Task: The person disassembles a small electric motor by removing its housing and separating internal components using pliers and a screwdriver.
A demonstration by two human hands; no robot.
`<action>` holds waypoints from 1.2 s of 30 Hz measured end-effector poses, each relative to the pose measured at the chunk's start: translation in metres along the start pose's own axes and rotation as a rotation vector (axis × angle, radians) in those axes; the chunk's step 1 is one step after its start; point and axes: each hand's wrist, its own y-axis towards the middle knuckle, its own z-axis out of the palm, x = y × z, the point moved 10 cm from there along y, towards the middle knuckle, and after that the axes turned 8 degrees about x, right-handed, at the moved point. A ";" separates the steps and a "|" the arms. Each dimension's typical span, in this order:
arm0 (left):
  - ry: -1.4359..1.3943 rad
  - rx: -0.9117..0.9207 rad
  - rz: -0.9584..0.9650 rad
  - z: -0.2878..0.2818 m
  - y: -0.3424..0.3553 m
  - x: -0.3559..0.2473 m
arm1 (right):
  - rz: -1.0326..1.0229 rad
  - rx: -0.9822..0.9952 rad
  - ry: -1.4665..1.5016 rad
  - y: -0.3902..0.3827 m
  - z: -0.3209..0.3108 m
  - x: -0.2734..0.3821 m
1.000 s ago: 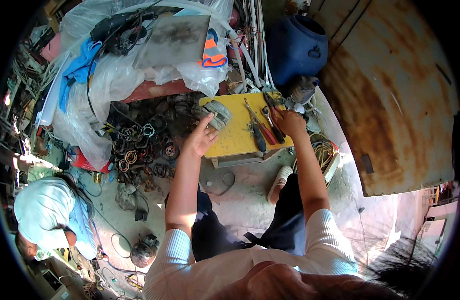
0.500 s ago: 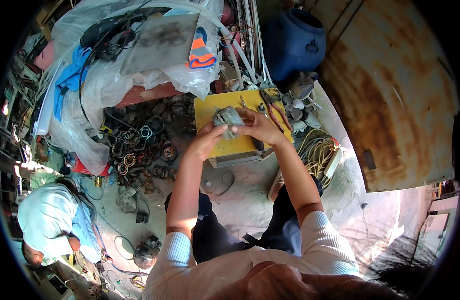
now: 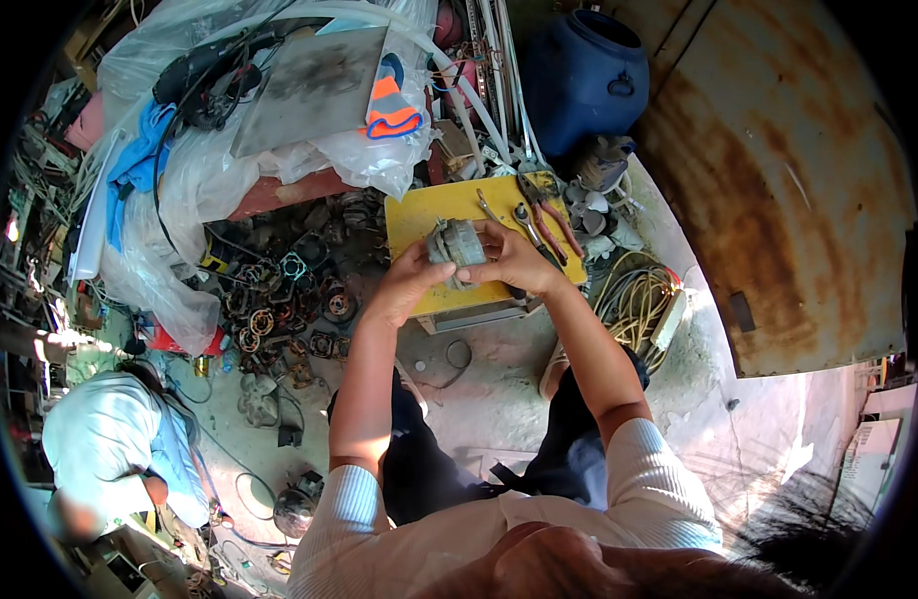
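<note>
My left hand (image 3: 412, 278) and my right hand (image 3: 511, 262) both grip a grey, cylindrical metal part (image 3: 456, 250) above a yellow board (image 3: 417, 218) on a low stand. My thumbs press at its near side, with fingers wrapped behind it. On the board's right part lie red-handled pliers (image 3: 559, 232) and other hand tools (image 3: 527, 225), partly hidden by my right hand.
Piled metal parts (image 3: 279, 299) lie left of the stand. A plastic-covered pile (image 3: 209, 170) stands behind them. A blue barrel (image 3: 584, 85), coiled hoses (image 3: 628, 304) and a rusty sheet (image 3: 778, 220) are to the right. A co-worker (image 3: 104, 439) bends at the lower left.
My right hand has left the tools and joined my left hand on the metal part, which has moved rightward and lower over the board.
</note>
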 end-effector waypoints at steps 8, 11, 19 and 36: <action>0.063 0.001 0.030 0.003 0.002 -0.010 | -0.034 -0.075 0.030 -0.002 -0.003 -0.001; 0.047 0.026 0.021 0.002 0.002 -0.008 | -0.027 -0.070 0.025 -0.001 -0.005 -0.002; -0.136 -0.019 -0.035 -0.011 0.002 0.009 | 0.023 -0.116 -0.010 -0.003 -0.019 -0.008; -0.321 -0.133 -0.149 -0.035 0.010 0.035 | 0.234 -0.240 0.615 -0.023 -0.042 -0.025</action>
